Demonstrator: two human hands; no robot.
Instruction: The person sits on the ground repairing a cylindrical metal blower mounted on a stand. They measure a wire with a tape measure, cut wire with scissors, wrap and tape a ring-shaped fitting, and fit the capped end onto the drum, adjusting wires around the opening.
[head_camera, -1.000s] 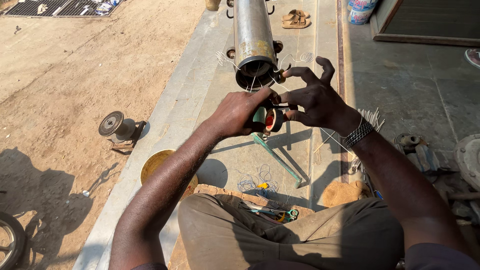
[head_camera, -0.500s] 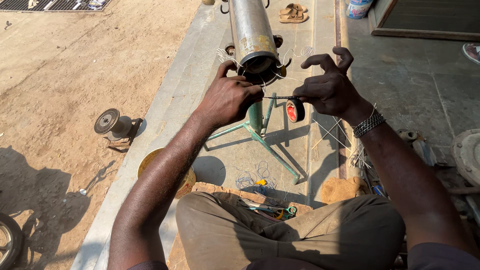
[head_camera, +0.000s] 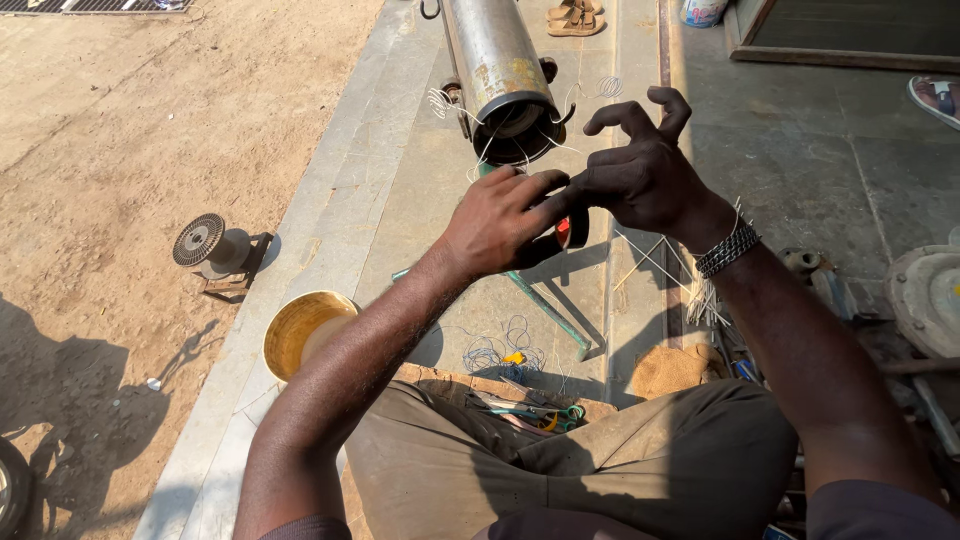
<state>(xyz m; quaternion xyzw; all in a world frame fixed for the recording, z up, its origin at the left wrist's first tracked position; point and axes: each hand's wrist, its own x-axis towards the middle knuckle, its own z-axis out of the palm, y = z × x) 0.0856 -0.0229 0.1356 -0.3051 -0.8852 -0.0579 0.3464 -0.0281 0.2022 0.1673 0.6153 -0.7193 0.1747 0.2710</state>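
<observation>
Red-and-black tape roll sits pinched between my left hand and right hand. Both seem to grip it, right fingers half spread.

Both forearms extend forward, converging at centre. The left hand is palm-down with fingers curled, fingertips meeting the right hand. The right index and middle fingers arch upward, hooked.

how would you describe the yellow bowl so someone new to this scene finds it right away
Start at the long metal cylinder lying on the concrete strip, then follow the person's left forearm back toward the body. The bowl sits just left of that arm at the strip's edge by the sand. It is round, open and yellow inside, unlike the dark ribbed spool farther out on the dirt.
</observation>
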